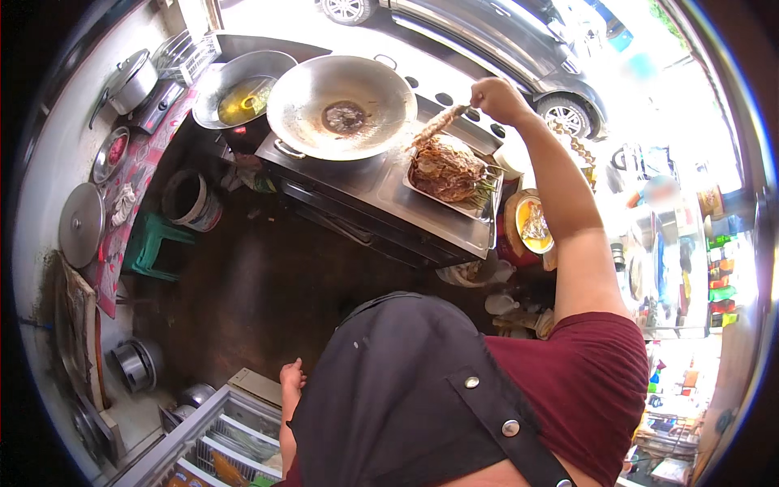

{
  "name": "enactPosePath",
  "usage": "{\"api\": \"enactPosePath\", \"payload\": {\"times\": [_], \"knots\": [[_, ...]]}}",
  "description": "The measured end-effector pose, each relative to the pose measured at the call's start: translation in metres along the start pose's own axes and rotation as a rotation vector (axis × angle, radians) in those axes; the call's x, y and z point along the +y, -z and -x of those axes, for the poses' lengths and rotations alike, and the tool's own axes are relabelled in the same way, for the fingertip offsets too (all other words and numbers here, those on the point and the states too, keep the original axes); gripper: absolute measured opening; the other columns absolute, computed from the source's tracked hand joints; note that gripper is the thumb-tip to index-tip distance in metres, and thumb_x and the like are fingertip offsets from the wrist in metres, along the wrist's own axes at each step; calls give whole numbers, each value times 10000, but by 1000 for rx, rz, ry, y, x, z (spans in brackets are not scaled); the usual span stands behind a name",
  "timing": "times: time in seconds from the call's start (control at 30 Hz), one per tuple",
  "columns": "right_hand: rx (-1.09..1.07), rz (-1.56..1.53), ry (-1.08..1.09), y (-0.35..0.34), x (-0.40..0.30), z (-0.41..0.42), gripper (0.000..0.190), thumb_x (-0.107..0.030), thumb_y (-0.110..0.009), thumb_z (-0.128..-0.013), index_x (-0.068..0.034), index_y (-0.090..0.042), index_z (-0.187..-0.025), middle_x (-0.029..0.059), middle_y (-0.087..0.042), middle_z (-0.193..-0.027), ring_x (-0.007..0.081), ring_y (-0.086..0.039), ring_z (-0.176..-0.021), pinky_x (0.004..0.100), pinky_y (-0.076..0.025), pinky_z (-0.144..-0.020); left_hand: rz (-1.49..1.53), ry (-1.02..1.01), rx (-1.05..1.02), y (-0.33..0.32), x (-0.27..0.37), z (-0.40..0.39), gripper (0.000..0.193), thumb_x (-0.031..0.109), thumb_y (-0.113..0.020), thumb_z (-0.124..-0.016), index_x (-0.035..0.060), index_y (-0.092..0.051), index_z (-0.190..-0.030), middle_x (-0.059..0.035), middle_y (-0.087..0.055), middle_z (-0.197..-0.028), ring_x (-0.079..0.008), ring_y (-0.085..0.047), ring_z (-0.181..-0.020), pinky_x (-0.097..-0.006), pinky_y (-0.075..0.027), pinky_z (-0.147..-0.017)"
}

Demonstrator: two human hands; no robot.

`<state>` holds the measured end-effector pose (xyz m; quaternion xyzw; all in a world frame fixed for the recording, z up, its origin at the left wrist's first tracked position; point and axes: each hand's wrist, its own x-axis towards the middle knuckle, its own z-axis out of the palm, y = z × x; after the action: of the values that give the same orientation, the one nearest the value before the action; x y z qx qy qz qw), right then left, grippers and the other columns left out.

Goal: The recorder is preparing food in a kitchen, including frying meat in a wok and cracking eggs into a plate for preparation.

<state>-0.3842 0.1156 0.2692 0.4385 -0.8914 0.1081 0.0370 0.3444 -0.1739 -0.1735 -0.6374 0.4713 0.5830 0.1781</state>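
Note:
Over the stove's right side, my right hand (pixel 500 100) grips the dark stem end of a long, coated, fried-looking piece of food (pixel 437 126). Its lower end hangs at the edge of a metal tray (pixel 453 210) heaped with browned flat pieces (pixel 447 167) that have green stems. A wide metal wok (pixel 341 73) sits left of the tray, with a little dark liquid in its bottom. My left hand (pixel 293 374) hangs low at my side, fingers loosely curled and partly apart, with nothing visible in it. To the tray's right is a bowl (pixel 535 224) with yellow liquid.
A second wok (pixel 243 85) with yellowish oil stands at the left. Along the left wall are a pot (pixel 132 82), a lid (pixel 82 225) and a bowl of red food (pixel 115 149). A green stool (pixel 152 246) and bucket (pixel 193 201) stand below. A glass-topped freezer (pixel 207 426) is beside me.

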Motion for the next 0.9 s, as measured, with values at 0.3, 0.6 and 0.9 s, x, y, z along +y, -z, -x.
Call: {"api": "enactPosePath", "payload": {"times": [0.3, 0.6, 0.9], "knots": [[26, -264, -224, -106, 102, 168, 154, -22, -797, -779, -82, -787, -920, 106, -747, -961, 283, -704, -919, 384, -568, -835, -394, -88, 1, -47, 83, 17, 459, 388, -759, -965, 30, -622, -1217, -69, -632, -803, -170, -588, -593, -329, -435, -478], [264, -396, -447, -75, 138, 308, 239, -155, -822, -848, -53, -791, -1062, 111, -736, -1140, 295, -692, -1057, 393, -549, -949, -707, -376, -187, -190, 205, 70, 445, 404, -768, -956, -10, -673, -1090, -70, -648, -753, -158, -587, -562, -346, -478, -497], [428, -232, -911, -122, 165, 480, 143, -158, -793, -855, -57, -807, -955, 142, -733, -855, 280, -721, -811, 384, -566, -769, -1005, -680, -648, -408, 348, 266, 284, 312, -732, -985, 31, -690, -996, -19, -675, -809, -102, -611, -733, -284, -512, -659]]}}
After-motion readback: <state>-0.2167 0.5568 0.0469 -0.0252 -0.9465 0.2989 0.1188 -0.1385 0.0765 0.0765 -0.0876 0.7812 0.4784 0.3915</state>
